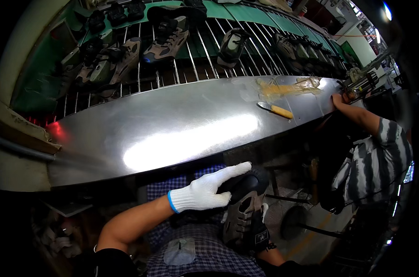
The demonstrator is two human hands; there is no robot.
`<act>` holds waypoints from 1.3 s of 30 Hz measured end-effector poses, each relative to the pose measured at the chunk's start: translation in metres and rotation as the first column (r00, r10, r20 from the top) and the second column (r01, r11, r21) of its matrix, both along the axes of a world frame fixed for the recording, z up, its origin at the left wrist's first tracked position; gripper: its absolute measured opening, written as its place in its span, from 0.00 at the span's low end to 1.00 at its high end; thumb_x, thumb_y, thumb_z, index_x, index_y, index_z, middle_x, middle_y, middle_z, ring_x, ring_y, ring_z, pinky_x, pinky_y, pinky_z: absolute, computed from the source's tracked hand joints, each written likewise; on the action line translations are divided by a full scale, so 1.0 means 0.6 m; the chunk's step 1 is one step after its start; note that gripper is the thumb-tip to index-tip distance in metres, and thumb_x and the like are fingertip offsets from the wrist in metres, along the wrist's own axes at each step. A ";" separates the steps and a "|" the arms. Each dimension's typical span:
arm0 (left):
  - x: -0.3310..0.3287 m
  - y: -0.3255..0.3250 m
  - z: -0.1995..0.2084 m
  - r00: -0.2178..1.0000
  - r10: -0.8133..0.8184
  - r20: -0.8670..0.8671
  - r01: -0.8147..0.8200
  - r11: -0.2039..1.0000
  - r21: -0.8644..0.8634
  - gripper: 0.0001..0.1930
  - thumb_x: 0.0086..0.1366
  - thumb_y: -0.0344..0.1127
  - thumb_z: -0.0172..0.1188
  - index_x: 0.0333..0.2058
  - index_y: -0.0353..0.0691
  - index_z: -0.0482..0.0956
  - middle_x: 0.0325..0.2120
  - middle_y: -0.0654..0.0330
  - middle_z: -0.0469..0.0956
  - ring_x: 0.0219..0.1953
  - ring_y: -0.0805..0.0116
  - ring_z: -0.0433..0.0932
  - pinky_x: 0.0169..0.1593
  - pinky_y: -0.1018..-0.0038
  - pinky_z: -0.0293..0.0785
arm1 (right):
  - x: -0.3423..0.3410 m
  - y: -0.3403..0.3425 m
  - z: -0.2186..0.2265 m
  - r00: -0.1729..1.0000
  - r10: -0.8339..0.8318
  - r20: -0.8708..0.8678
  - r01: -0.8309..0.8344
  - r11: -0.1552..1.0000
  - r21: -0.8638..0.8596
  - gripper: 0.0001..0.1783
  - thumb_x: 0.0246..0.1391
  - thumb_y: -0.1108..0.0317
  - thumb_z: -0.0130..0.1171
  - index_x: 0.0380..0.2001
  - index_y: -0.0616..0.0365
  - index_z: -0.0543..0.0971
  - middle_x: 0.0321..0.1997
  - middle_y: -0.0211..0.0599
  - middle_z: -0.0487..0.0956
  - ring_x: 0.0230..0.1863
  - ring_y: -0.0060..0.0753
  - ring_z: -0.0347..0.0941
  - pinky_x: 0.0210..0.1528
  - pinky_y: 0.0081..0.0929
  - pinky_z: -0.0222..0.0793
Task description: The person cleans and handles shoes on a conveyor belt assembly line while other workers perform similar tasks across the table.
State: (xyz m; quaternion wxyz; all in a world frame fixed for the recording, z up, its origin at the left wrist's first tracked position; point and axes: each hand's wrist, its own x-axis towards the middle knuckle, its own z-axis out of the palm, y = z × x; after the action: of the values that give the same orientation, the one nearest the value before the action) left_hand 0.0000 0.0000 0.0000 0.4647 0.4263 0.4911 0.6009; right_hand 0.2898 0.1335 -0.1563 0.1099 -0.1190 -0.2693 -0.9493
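Note:
A brown-and-black shoe (241, 213) with a dark toe is held over my lap, toe pointing away from me. My right hand (265, 210) grips it; most of this hand is hidden behind the shoe, with only a little white glove showing. My left hand (204, 189), in a white knit glove with a blue cuff, reaches to the toe from the left. Its forefinger stretches along the far edge of the toe, and its thumb stands apart on the near side. The other left fingers are hidden.
A metal worktop (172, 117) crosses ahead, bearing a yellow-handled knife (276, 110) and brownish tape (290, 88). Beyond it, a rack of metal rods (204, 51) carries several shoes (167, 41). On the right, a co-worker in a striped shirt (380, 161) reaches to the worktop.

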 end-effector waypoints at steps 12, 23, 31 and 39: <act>0.030 0.022 0.003 1.000 -0.017 -0.004 0.017 0.998 0.062 0.46 0.61 0.19 0.54 0.79 0.40 0.54 0.76 0.47 0.62 0.78 0.54 0.62 0.79 0.64 0.59 | 0.025 0.004 0.067 0.998 -0.037 0.058 0.034 0.998 0.048 0.47 0.69 0.30 0.51 0.73 0.59 0.65 0.66 0.46 0.77 0.67 0.49 0.75 0.69 0.49 0.70; 0.107 0.008 -0.010 0.973 0.222 -0.067 -0.206 0.960 0.189 0.52 0.57 0.23 0.60 0.79 0.29 0.44 0.78 0.34 0.50 0.79 0.44 0.57 0.79 0.61 0.57 | -0.006 -0.004 0.105 0.994 -0.066 0.087 0.050 0.985 0.167 0.45 0.73 0.32 0.46 0.75 0.58 0.64 0.67 0.45 0.78 0.66 0.45 0.76 0.69 0.44 0.70; 0.065 -0.024 0.078 0.958 0.239 -0.158 -0.224 0.969 0.107 0.66 0.56 0.45 0.82 0.78 0.26 0.41 0.78 0.31 0.49 0.80 0.43 0.53 0.80 0.58 0.53 | -0.123 -0.009 0.202 0.981 -0.075 0.179 -0.027 0.861 0.508 0.43 0.75 0.34 0.42 0.76 0.58 0.64 0.68 0.44 0.78 0.65 0.42 0.77 0.70 0.40 0.70; -0.030 -0.066 0.166 0.938 0.138 -0.319 -0.126 0.990 0.060 0.47 0.62 0.44 0.78 0.75 0.36 0.63 0.80 0.38 0.48 0.82 0.45 0.50 0.80 0.56 0.51 | -0.214 -0.034 0.355 0.912 -0.109 0.396 -0.285 0.527 0.801 0.41 0.78 0.36 0.39 0.77 0.57 0.63 0.69 0.44 0.78 0.64 0.40 0.78 0.70 0.36 0.71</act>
State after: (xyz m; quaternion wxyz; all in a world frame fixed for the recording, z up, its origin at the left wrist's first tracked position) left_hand -0.0178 -0.0398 0.0993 0.3287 0.4935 0.5763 0.5624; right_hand 0.1614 0.1129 0.0565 0.1452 0.1592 0.2015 -0.9555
